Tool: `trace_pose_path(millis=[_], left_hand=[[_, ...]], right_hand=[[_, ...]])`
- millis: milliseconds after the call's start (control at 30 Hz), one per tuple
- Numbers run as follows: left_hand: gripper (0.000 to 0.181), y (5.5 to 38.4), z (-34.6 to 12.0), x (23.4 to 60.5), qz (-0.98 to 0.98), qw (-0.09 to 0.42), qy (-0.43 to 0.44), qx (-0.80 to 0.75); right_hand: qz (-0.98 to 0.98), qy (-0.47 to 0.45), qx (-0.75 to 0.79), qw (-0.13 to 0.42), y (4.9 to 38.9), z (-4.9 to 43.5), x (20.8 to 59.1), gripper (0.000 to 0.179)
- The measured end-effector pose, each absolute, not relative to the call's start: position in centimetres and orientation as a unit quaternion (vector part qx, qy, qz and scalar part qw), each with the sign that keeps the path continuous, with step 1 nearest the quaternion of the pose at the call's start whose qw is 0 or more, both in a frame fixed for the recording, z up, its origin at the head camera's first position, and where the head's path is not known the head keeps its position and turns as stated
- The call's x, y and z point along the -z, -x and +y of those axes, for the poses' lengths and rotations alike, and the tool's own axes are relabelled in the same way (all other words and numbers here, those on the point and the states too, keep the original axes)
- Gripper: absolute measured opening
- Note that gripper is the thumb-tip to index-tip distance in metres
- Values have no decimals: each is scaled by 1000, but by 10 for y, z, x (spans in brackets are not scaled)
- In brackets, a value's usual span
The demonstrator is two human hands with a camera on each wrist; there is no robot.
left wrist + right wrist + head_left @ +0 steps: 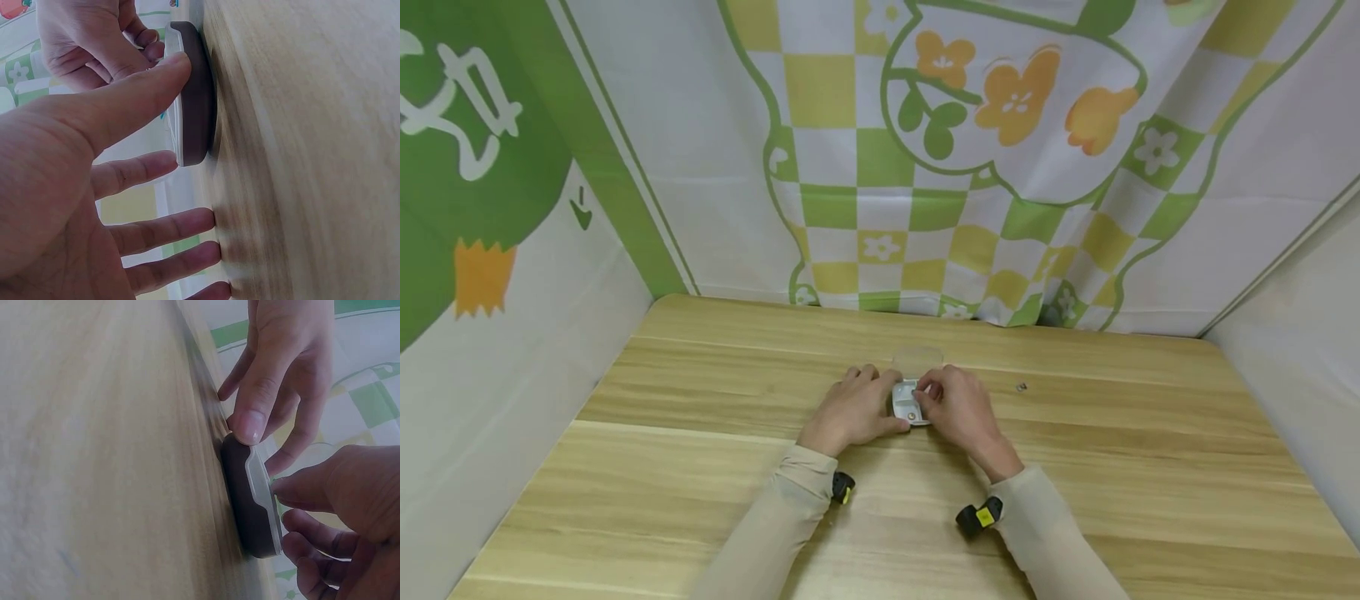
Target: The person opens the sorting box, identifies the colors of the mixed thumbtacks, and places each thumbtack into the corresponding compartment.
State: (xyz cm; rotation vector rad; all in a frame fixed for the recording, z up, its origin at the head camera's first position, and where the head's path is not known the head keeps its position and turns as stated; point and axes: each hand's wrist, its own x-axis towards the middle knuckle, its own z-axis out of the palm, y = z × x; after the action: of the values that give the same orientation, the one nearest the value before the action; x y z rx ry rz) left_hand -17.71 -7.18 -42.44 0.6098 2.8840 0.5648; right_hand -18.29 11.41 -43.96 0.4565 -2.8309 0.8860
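A small compartment case lies on the table, pale inside, its clear lid raised at the back. Its dark outer side shows in the left wrist view. My left hand holds the case at its left end between thumb and index finger; the other fingers spread down to the tabletop. Over the right part of the case is my right hand, thumb and curled fingers at the compartments. Whether something is between those fingertips is hidden. A tiny gold-coloured piece sits in a front compartment.
A tiny dark and silvery piece lies on the wooden table, right of the case. A patterned cloth hangs along the table's back edge, with white cloth walls at both sides.
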Motion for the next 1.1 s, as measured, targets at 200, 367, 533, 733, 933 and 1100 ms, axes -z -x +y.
trace_pose_path(millis=[200, 367, 533, 733, 933, 1100], left_hand=[[68, 178, -72, 426, 959, 69, -202, -187], [67, 177, -73, 426, 958, 66, -204, -188], [67, 177, -72, 426, 958, 65, -204, -191], [67, 177, -72, 425, 958, 63, -205, -192], [66, 177, -72, 425, 958, 64, -203, -191], [67, 177, -72, 425, 958, 63, -204, -192]], right_hand=[[-941, -149, -295, 71, 182, 113, 440, 6], [-941, -146, -295, 71, 182, 113, 440, 4], [-941, -146, -297, 71, 181, 114, 440, 4], [-942, -145, -296, 71, 181, 114, 439, 3], [-942, -144, -296, 70, 181, 114, 438, 4], [-942, -145, -295, 69, 182, 114, 439, 4]])
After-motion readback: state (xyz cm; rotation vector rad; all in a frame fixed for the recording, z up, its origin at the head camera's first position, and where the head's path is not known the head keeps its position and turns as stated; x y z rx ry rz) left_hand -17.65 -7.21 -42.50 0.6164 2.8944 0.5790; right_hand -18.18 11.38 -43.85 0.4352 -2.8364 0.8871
